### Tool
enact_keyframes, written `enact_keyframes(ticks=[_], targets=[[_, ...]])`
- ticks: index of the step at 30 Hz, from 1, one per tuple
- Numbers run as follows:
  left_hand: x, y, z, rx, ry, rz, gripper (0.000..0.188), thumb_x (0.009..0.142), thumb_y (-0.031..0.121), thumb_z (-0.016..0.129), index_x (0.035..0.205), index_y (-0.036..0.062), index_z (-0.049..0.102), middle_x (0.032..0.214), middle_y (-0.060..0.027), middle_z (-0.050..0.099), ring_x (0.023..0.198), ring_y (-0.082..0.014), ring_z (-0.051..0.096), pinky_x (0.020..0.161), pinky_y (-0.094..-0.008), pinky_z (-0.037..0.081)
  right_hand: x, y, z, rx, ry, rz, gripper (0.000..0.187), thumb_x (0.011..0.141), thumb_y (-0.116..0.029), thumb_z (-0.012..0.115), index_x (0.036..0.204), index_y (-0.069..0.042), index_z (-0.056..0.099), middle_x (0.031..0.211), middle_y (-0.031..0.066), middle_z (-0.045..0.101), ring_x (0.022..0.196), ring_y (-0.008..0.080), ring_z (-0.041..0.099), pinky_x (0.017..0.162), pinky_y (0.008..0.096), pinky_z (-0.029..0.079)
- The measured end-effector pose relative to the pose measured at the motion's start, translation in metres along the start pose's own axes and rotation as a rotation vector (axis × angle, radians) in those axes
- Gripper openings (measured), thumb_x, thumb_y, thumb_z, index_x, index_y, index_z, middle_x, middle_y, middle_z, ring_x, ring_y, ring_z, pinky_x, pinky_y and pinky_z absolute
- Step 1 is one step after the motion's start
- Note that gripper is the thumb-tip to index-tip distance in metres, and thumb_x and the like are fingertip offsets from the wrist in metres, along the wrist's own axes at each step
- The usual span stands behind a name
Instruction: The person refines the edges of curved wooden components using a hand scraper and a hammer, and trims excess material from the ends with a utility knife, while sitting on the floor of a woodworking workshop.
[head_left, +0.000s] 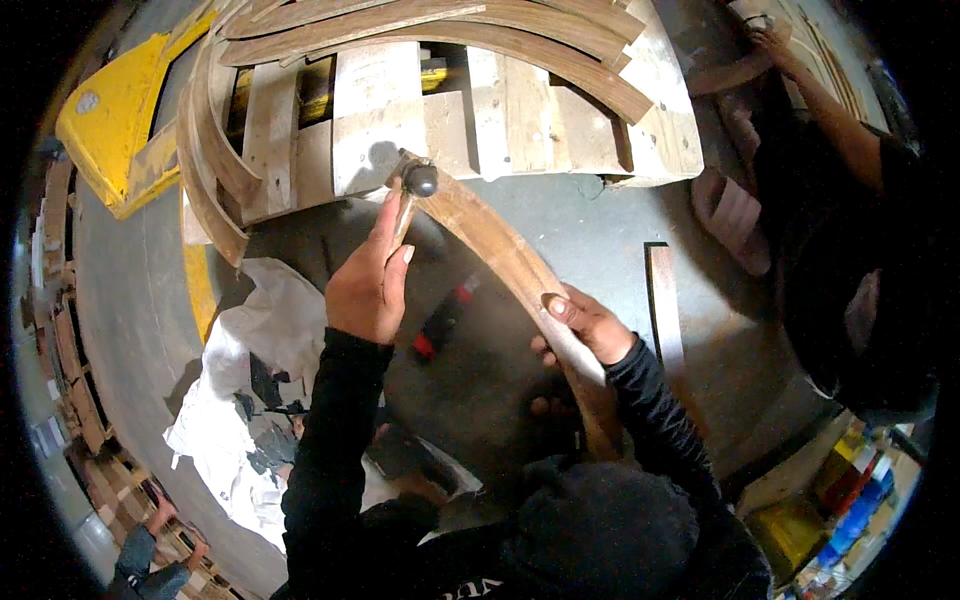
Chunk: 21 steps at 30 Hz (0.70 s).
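A long curved wooden strip point(490, 240) runs from the pallet's front edge down toward my body. My right hand point(592, 325) is closed around its middle, thumb on the upper face and fingers curled along the side. My left hand point(370, 285) is at the strip's far end, gripping a small tool with a round black knob point(420, 180); its exact kind is not clear. The tool's knob sits against the strip's tip, and part of the tool is hidden behind my fingers.
Curved wooden strips point(440, 35) lie on a pale wooden pallet point(375, 110) ahead, beside a yellow metal frame point(115, 125). A white sack point(270, 320) holds dark scraps at left. A red and black object point(445, 320) lies below. A co-worker's arm point(835, 105) is at right.
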<state>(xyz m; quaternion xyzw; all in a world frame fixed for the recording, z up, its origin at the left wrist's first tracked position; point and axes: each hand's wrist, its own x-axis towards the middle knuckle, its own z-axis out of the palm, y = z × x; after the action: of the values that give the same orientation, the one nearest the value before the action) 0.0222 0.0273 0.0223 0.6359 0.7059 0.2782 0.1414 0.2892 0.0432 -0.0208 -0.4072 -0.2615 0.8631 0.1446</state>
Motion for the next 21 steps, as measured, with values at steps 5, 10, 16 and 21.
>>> enact_keyframes(ticks=[5,10,16,21], targets=[[-0.017,0.009,-0.006,0.009,-0.117,0.14,0.053,0.082,0.017,0.057,0.132,0.0239,0.041,0.075,-0.0091,0.056,0.061,-0.0279,0.058,0.052,-0.0378,0.047,-0.015,-0.026,0.003,0.047,-0.057,0.005,0.05,0.091,-0.027,0.046,0.13,-0.003,0.026,0.102,0.0163,0.051,0.085,0.0245,0.06,0.06,0.0321,0.053],[-0.009,0.002,-0.006,0.271,-0.209,0.258,0.054,0.08,0.015,0.059,0.131,0.0244,0.043,0.068,-0.009,0.052,0.056,-0.0279,0.056,0.048,-0.0377,0.046,-0.021,-0.03,0.007,-0.008,-0.058,-0.064,0.043,0.092,-0.021,0.043,0.129,-0.006,0.026,0.111,0.0132,0.045,0.093,0.0253,0.058,0.061,0.0342,0.054],[0.005,-0.018,-0.025,-0.405,0.058,-0.307,0.049,0.087,0.012,0.051,0.134,0.0144,0.039,0.086,-0.0079,0.063,0.057,-0.0067,0.052,0.044,-0.025,0.043,-0.019,-0.044,0.004,0.013,-0.083,0.056,0.05,0.09,-0.028,0.048,0.129,-0.006,0.026,0.109,0.0123,0.046,0.09,0.024,0.059,0.061,0.0331,0.054],[0.011,0.007,-0.034,-0.499,-0.053,-0.413,0.046,0.088,0.015,0.05,0.133,0.0137,0.04,0.081,-0.0059,0.061,0.053,-0.0042,0.049,0.039,-0.0192,0.039,-0.016,-0.041,-0.011,-0.073,-0.054,0.045,0.051,0.091,-0.033,0.048,0.127,-0.003,0.028,0.103,0.0118,0.048,0.08,0.0207,0.061,0.059,0.0321,0.055]])
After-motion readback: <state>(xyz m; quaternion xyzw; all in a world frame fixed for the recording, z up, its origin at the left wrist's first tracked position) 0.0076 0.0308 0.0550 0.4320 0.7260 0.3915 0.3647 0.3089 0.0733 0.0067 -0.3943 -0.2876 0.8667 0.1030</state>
